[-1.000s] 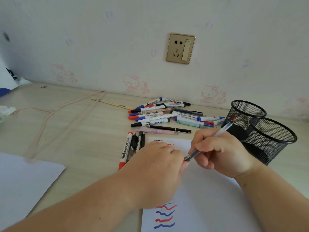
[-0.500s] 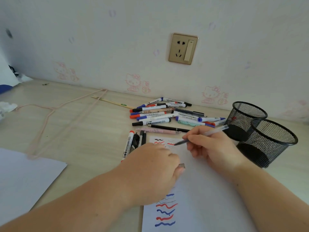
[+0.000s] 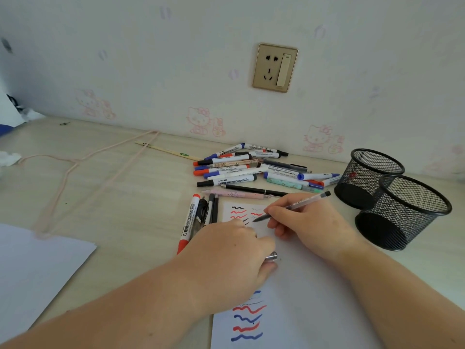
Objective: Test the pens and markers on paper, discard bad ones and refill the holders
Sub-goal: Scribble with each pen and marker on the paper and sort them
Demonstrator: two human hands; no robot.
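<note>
My right hand [image 3: 308, 222] holds a clear-barrelled pen [image 3: 299, 204] with its tip down on the white test sheet [image 3: 302, 285], beside red and black squiggles near the sheet's top. My left hand [image 3: 231, 258] rests on the sheet's left side with the pen's cap [image 3: 271, 256] pinched in its fingers. More red and blue squiggles show lower on the paper. A pile of whiteboard markers and pens [image 3: 251, 170] lies behind the sheet. A small group with a red-capped marker [image 3: 188, 222] lies left of the sheet. Two black mesh holders [image 3: 370, 177] [image 3: 405, 212] stand at the right.
A second white sheet [image 3: 32, 270] lies at the near left. A pink cord [image 3: 83, 167] and a thin wooden stick [image 3: 168, 151] lie on the desk toward the wall. A wall socket [image 3: 275, 68] sits above the pile. Crumpled tissue [image 3: 8, 158] lies at the far left.
My right hand pulled the pen out of its cap and carried it up to the top of the sheet. The cap stayed in my left hand, which barely moved.
</note>
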